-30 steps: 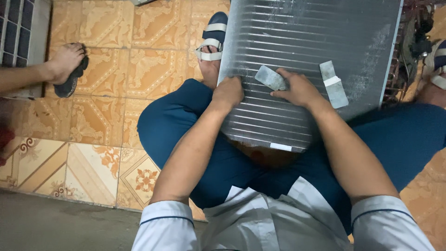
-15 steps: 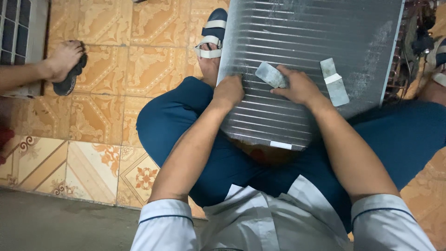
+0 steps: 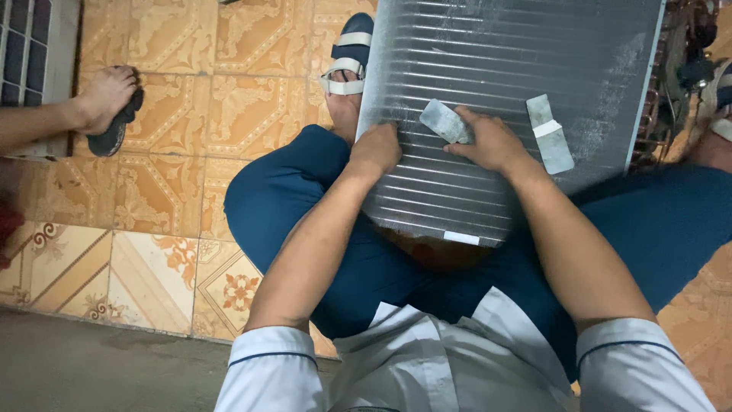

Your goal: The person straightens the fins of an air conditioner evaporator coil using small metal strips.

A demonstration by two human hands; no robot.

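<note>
Left hand [image 3: 379,149] grips the finned coil panel's [image 3: 488,76] edge; right hand [image 3: 492,143] pinches a small metal comb [image 3: 444,122]. I judge the fins thin, easily bent; I'd hold the frame.

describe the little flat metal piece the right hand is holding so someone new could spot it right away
Start at the big ribbed metal panel lying across the person's lap. Near its middle, the right hand pinches a small flat grey metal piece against the fins. Unlike the taped grey strip lying loose further right, it has no white band and is held.

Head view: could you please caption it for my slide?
Seated person's left hand steadies a finned coil while right hand holds a grey pad.
</note>
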